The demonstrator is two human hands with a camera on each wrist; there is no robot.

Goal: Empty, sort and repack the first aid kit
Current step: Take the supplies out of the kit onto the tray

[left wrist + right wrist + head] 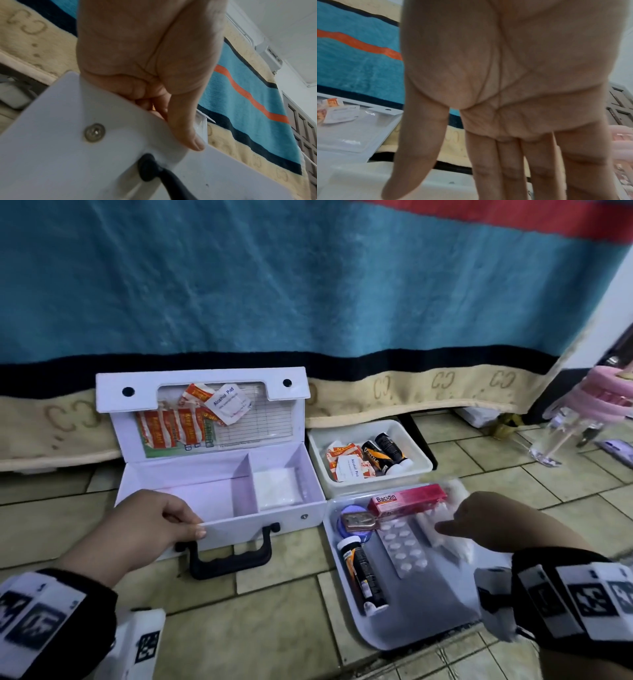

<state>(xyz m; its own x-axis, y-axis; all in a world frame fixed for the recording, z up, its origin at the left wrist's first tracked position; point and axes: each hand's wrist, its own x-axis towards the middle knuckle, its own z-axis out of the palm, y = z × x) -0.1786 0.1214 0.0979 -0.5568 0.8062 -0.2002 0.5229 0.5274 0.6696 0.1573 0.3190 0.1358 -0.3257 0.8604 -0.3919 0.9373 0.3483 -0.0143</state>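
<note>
The first aid kit [219, 474] stood open on the tiled floor [274, 611], its lid leaning against a striped blanket [308, 285]. The left hand [144, 525] pinched the kit's front wall, thumb outside, fingers curled inside. Only the left wrist view showed a metal snap [94, 132] on that wall. The right hand [486, 522], its grip released, hovered over the lower tray [428, 604]; the right wrist view showed its straight fingers [510, 169]. A red Bacidin box [407, 499], blister pack [404, 546] and dark tube [363, 575] lay there. A white bin [411, 436] behind held sachets.
</note>
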